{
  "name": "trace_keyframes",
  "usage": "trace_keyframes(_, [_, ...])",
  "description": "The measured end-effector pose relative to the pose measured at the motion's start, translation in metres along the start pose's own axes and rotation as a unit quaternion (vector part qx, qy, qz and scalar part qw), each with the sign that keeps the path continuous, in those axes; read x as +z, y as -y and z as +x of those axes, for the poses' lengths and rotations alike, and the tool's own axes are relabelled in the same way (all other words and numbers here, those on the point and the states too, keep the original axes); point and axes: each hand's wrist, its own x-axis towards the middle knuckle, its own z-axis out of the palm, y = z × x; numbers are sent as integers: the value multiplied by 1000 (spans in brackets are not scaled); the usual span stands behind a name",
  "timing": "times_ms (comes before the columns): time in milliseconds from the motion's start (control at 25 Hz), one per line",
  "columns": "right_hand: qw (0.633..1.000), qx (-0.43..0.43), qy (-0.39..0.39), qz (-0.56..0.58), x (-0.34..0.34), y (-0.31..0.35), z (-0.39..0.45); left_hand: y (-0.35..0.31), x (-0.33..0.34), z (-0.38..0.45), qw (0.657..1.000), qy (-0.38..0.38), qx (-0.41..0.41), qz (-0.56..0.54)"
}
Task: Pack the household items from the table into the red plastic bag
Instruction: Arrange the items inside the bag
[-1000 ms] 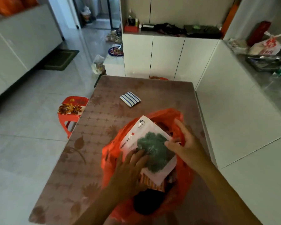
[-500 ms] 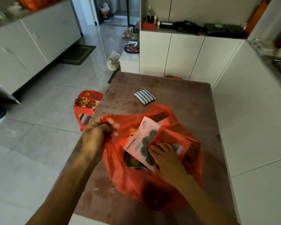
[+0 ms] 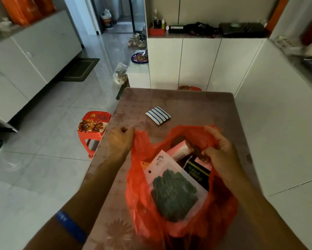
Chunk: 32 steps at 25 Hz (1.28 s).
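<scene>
The red plastic bag (image 3: pixel 142 181) lies open on the brown table (image 3: pixel 196 103) in front of me. My left hand (image 3: pixel 120 141) is closed on the bag's left rim. At the bag's right rim, my right hand (image 3: pixel 218 150) grips the plastic. Inside the bag a white packet holding something dark green (image 3: pixel 171 188) lies on top. A pink box (image 3: pixel 180 152) and a black packet (image 3: pixel 196 173) show behind it. A small blue-and-white striped packet (image 3: pixel 157 115) lies on the table beyond the bag.
A red plastic stool (image 3: pixel 94 127) stands at the table's left edge. White cabinets (image 3: pixel 196 62) close off the far side and the right. A dark mat (image 3: pixel 81 69) and a clear bag (image 3: pixel 120 73) lie on the tiled floor to the left.
My right hand has left the white packet inside the bag and taken hold of the right rim. My left hand still holds the left rim, and the mouth is pulled wider.
</scene>
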Motion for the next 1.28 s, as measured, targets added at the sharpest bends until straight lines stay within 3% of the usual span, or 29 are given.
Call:
trace_keyframes(120, [998, 9, -1, -64, 19, -21, 13, 12, 58, 77, 996, 32, -13, 80])
trace_keyframes(240, [998, 37, -35, -29, 37, -45, 45, 34, 126, 160, 984, 138, -47, 98])
trace_keyframes(320, [997, 50, -53, -13, 40, -58, 63, 55, 170, 202, 941, 230, 43, 246])
trace_keyframes(400, [997, 32, -66, -21, 42, -69, 75, 75, 207, 228, 870, 281, 150, 377])
trace_keyframes(480, [996, 42, -76, -32, 43, -78, 82, 90, 237, 240, 827, 285, 235, 425])
trace_keyframes(640, [994, 73, -73, -41, 42, -91, 82, 98, 255, 252, 824, 198, 316, 426])
trace_keyframes(760, [993, 90, -72, -39, 44, -91, 80, 102, 245, 262, 794, 200, 335, 466])
trace_keyframes(840, [991, 97, -73, -53, 42, -93, 79, 101, 225, 258, 800, 226, 318, 455])
trace_keyframes(1040, [992, 111, -66, -6, 46, -78, 76, 77, 141, 186, 912, 165, 284, 245])
trace_keyframes(1200, [991, 106, -78, 4, 39, -58, 65, 11, 58, 78, 899, 92, 406, 135])
trace_keyframes(1280, [993, 84, -81, 33, 31, -46, 50, -19, 26, 23, 885, 98, 444, 97])
